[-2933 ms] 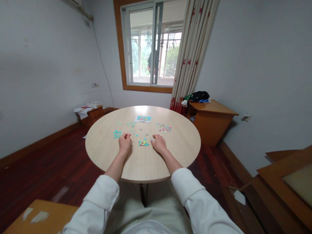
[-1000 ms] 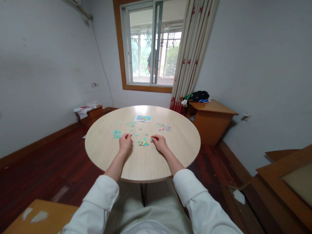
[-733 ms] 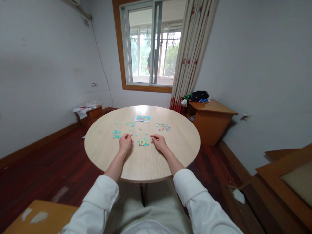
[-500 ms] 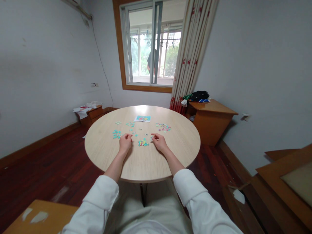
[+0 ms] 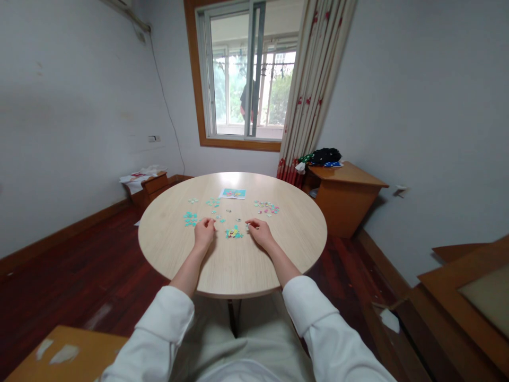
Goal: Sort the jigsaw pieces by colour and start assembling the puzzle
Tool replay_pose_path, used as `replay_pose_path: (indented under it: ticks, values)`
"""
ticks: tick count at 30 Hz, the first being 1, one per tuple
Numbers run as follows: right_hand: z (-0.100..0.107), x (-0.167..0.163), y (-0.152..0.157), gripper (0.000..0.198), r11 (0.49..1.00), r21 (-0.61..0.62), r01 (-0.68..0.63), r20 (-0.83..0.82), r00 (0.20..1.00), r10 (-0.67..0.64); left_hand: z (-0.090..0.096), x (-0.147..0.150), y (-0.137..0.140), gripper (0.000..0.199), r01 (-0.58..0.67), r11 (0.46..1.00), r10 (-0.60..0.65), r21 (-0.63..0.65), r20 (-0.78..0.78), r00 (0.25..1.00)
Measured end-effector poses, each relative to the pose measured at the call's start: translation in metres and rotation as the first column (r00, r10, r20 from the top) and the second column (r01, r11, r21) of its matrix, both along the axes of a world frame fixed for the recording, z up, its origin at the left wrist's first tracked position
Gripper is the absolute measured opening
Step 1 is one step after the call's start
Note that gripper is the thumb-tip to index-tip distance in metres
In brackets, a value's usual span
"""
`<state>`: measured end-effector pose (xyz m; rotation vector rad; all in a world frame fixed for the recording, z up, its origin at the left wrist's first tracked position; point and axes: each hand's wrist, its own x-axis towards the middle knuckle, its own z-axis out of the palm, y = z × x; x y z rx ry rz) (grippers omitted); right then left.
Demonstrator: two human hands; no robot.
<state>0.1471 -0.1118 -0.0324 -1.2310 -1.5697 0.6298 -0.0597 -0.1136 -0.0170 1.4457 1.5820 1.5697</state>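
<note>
A small partly joined jigsaw puzzle (image 5: 234, 233) with a yellow cartoon figure and turquoise edges lies flat on the round table (image 5: 238, 270). To its left rests my left hand (image 5: 204, 232), fingers loosely curved and thumb apart, with no piece visible in it. On the other side my right hand (image 5: 260, 232) is bent in much the same way, its fingertips over a pale puzzle piece (image 5: 247, 227); whether they touch it I cannot tell. Just beyond the joined part are a few loose pieces, among them a dark-and-white piece (image 5: 238, 219).
Several turquoise pieces (image 5: 191, 218) lie left of my left hand, and more turquoise pieces (image 5: 213, 202) farther back. Pink and pale pieces (image 5: 268, 207) are spread at the right. Behind them is a picture sheet (image 5: 233, 193). A wooden desk (image 5: 345, 196) stands past the table.
</note>
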Motion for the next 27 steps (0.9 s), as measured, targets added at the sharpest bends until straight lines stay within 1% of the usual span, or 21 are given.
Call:
replay_pose_path:
  ticks: [5,9,12,14,16,18,21,24,27]
  values:
    - [-0.001,0.0,0.0,0.03,0.999,0.001,0.037,0.016,0.999,-0.037,0.0,0.0,0.0,0.018,-0.017,1.0,0.017,0.019,0.001,1.0]
    - [-0.002,-0.001,-0.001,0.03,0.998,0.054,-0.032,0.01,0.999,0.031,0.0,0.0,0.001,0.016,-0.015,1.0,0.014,0.005,0.018,1.0]
    - [-0.003,-0.002,-0.002,0.026,0.995,0.078,-0.063,-0.013,0.998,0.064,-0.002,0.002,0.001,0.014,0.039,0.999,-0.039,-0.029,0.006,0.999]
    - [-0.004,-0.003,-0.002,0.023,0.995,0.078,-0.059,-0.009,0.998,0.06,-0.004,0.003,0.001,0.011,0.074,0.997,-0.076,-0.03,-0.062,0.995]
    - [-0.004,-0.003,-0.003,0.022,0.995,0.08,-0.054,0.013,0.998,0.053,-0.005,0.005,0.0,0.009,0.085,0.996,-0.09,-0.036,-0.17,0.981]
    - [-0.004,-0.003,-0.003,0.022,0.995,0.083,-0.059,0.034,0.998,0.056,-0.005,0.007,-0.002,0.008,0.083,0.994,-0.1,-0.071,-0.28,0.955]
    - [-0.002,-0.004,-0.006,0.02,0.995,0.071,-0.073,0.061,0.996,0.068,-0.003,0.01,-0.005,0.006,0.09,0.988,-0.135,-0.129,-0.4,0.906]
    - [0.001,-0.005,-0.008,0.017,0.996,0.057,-0.069,0.083,0.994,0.064,0.0,0.011,-0.009,0.005,0.105,0.982,-0.167,-0.156,-0.466,0.869]
    - [0.002,-0.005,-0.011,0.018,0.997,0.052,-0.063,0.069,0.996,0.059,0.001,0.011,-0.011,0.005,0.122,0.978,-0.189,-0.166,-0.49,0.851]
